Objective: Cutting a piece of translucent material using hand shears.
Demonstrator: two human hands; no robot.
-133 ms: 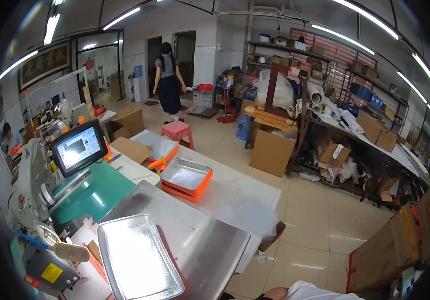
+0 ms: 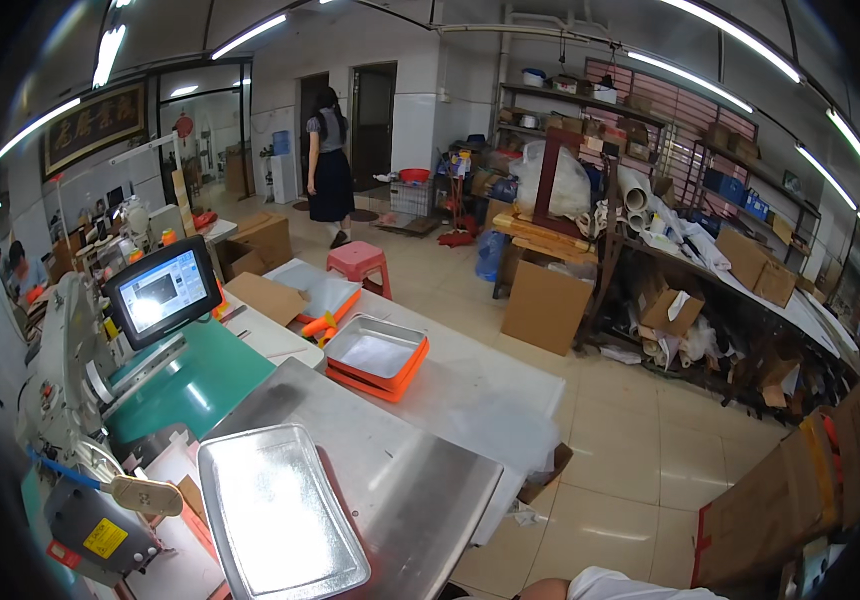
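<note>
Neither of my hands shows; a bit of bare skin (image 2: 540, 590) and white cloth (image 2: 620, 585) appear at the lower edge. A bright metal tray (image 2: 285, 510) lies on the stainless steel worktop (image 2: 430, 485) beside a machine (image 2: 100, 525) with a grey housing and a yellow label. A monitor (image 2: 160, 290) on that machine stands over a green board (image 2: 190, 385). Farther back, a shallow metal tray (image 2: 375, 345) rests on stacked orange trays (image 2: 375, 385), with orange objects (image 2: 318, 325) and a flat piece of cardboard (image 2: 260, 292) nearby.
A person (image 2: 332, 175) in a dark skirt walks near the doorways. A red stool (image 2: 358, 260) stands beyond the table. Shelving, rolls and boxes (image 2: 545, 310) line the right, with large cardboard sheets (image 2: 750, 510) at lower right. Another person (image 2: 25, 270) is at the far left.
The walking person has taken a step. The view has shifted slightly, so the scene sits a little differently in the frame; the trays and machine look otherwise the same.
</note>
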